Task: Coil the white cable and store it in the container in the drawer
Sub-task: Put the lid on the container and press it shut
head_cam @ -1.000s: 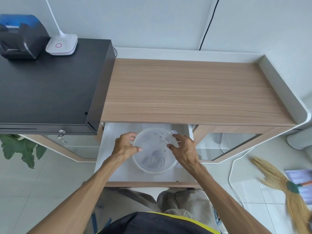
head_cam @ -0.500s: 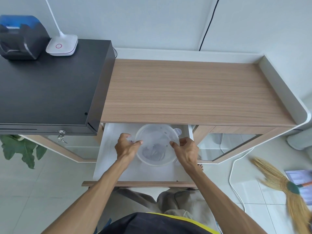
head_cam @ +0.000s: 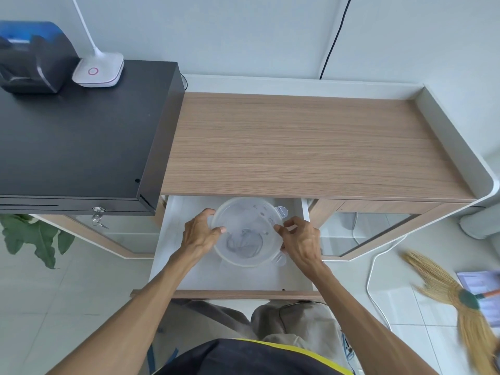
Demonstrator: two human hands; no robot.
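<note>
A round translucent plastic container [head_cam: 247, 215] with its lid on sits in the open white drawer [head_cam: 235, 280] under the wooden counter. Through the lid the coiled cable [head_cam: 244, 242] shows as a greyish loop at the bottom. My left hand [head_cam: 200, 234] grips the container's left rim, thumb on the lid. At the right rim, the fingertips of my right hand [head_cam: 299, 239] pinch the lid edge between two lid tabs.
A black cash box [head_cam: 81, 147] stands at the left with a printer [head_cam: 32, 58] and a white lamp base [head_cam: 98, 70] on it. The wooden counter [head_cam: 311, 147] lies beyond the drawer. On the floor are a broom [head_cam: 460, 299], a white cord [head_cam: 372, 274] and a plant [head_cam: 35, 239].
The lid, held tilted above the container a second ago, now lies flat on it. Both hands moved with it slightly deeper into the drawer.
</note>
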